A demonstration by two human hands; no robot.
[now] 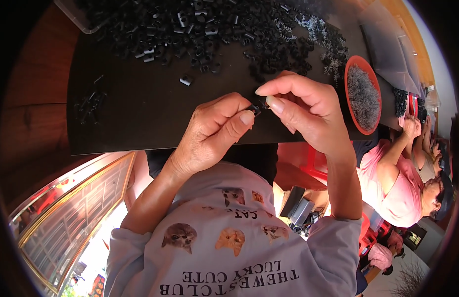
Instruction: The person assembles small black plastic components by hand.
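Note:
Above the near edge of a dark tabletop, my two hands meet fingertip to fingertip. My left hand (214,128) pinches a small black plastic part (255,110) between thumb and bent forefinger. Against that part my right hand (311,106) is closed, its thumb and forefinger round a small dark piece (263,102) mostly hidden by the fingertips. Beyond the hands spreads a heap of short black tubular parts (200,29). One loose black tubular part (186,79) lies apart from the heap, nearer to my left hand.
A red-orange bowl (349,94) full of fine metal springs stands right of my right hand. More springs (316,32) lie at the back right. Several thin black pieces (93,106) are at the table's left. Other people (392,183) sit along the right side.

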